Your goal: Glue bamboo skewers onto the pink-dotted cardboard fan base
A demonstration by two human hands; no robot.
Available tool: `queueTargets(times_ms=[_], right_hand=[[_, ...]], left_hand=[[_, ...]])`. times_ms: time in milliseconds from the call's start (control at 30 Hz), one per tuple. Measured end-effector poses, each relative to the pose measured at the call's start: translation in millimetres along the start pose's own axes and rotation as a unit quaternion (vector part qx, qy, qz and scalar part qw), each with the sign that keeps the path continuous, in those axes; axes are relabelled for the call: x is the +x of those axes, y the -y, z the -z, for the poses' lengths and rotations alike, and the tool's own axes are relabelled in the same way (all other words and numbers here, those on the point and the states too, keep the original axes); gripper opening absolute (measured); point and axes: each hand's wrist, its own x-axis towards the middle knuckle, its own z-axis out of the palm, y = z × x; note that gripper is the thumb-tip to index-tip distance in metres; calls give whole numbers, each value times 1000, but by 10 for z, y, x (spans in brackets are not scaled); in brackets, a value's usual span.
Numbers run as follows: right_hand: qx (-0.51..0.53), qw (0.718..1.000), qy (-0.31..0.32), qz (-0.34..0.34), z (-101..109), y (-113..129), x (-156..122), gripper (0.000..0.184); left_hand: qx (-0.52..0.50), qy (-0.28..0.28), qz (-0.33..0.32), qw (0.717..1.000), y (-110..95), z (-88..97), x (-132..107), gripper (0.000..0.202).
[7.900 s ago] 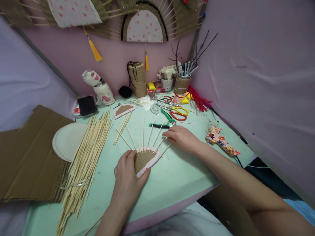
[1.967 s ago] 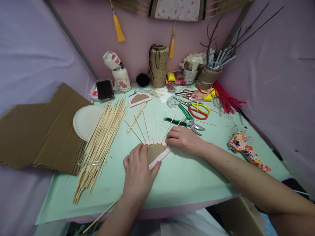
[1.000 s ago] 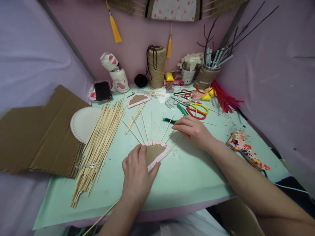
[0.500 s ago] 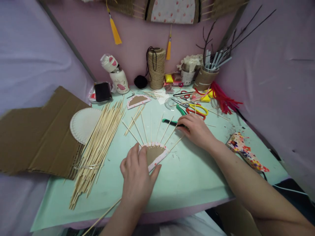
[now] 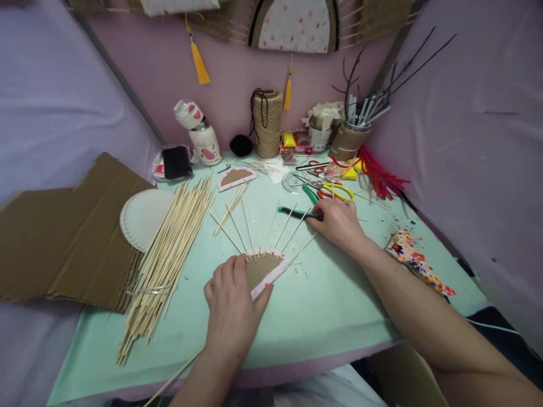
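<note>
My left hand point(image 5: 232, 304) lies flat, fingers together, on a small brown cardboard half-disc point(image 5: 263, 266) with a pink-white rim, pinning it to the mint table point(image 5: 322, 305). Several thin bamboo skewers point(image 5: 258, 223) fan out from the half-disc's curved edge. My right hand point(image 5: 337, 222) rests over the green-handled cutters point(image 5: 297, 213), its fingers curled on the handles; the tool's jaws are hidden under the hand.
A big pile of bamboo skewers point(image 5: 169, 254) lies at left beside a white paper plate point(image 5: 142, 216) and a cardboard sheet point(image 5: 59, 232). Scissors point(image 5: 335, 192), twine spool point(image 5: 267, 124), pen cup point(image 5: 350, 138), red pipe cleaners point(image 5: 379, 175) stand at the back; a patterned glue gun point(image 5: 413, 261) lies at right.
My right hand left the skewer at the half-disc's right edge and moved up and right onto the green-handled cutters. The left hand kept pressing the half-disc.
</note>
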Motion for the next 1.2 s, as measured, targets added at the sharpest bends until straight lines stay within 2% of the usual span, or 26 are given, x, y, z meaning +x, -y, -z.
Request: queueTargets(times_ms=[533,667,733,800,867,933,1000,1100,1200], right_hand=[[-79,995,-18,-66,-44,-148,260,12],[-75,994,-15,-80,-51,-159,339,12],[-59,995,-33,-75,-29,-154,337,13],[-15,998,-60,-27,13,-121,297,16],[65,993,-53,82,55,-43,224,18],[157,963,14,218,78,71,137,15],[207,924,101,306,70,187,59,12],[224,901,160,335,22,273,-13,10],[223,905,145,333,-29,244,-41,11]], left_hand=[[4,7,-4,1000,31,-9,-8,50],[1,13,-6,1000,30,-4,-19,49],[1,13,-6,1000,30,0,-23,50],[1,12,-6,1000,31,1,-23,50],[1,11,-7,1000,32,1,-19,50],[3,10,-9,1000,34,-2,-14,49],[5,8,-10,1000,37,-6,-11,49],[5,3,-13,1000,39,-11,-9,50],[5,4,-11,1000,42,-14,-8,51]])
